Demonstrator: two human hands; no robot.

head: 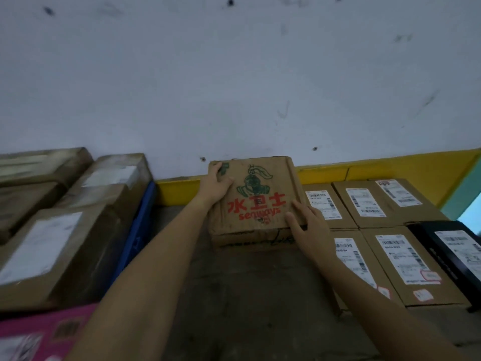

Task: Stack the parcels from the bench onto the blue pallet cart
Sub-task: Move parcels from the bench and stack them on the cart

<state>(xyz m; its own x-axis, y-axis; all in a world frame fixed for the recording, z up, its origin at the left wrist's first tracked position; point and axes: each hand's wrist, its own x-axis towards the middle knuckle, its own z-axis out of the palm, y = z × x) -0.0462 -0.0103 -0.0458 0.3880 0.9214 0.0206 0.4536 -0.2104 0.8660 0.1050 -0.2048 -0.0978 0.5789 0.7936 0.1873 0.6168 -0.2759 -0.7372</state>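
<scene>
- Two hands are on one parcel: a worn brown carton [253,201] printed with a green figure and red characters, sitting far on the grey bench [247,295] close to the yellow strip [364,170] at the foot of the wall.
- Left hand [216,186] grasps the carton's far-left corner, fingers curled over the far edge and thumb on the top face.
- Right hand [304,221] lies flat at the near-right corner, fingers spread over top and edge; whether it has truly closed on the carton I cannot tell.
- So the hold runs diagonally across the carton, one hand far-left, the other near-right, and both arms are stretched well forward.
- Blue pallet cart [140,225] lies to the left of the carton, its blue edge showing beside a stack of taped boxes [59,230] already loaded there; a pink parcel [39,332] sits at the near left.
- My judgement: the coming move is a lift and a swing leftward, with the left hand leading toward the cart, being nearer to it.
- To the right, labelled boxes [364,204] and a black parcel [453,246] remain on the bench, just beside the carton.
</scene>
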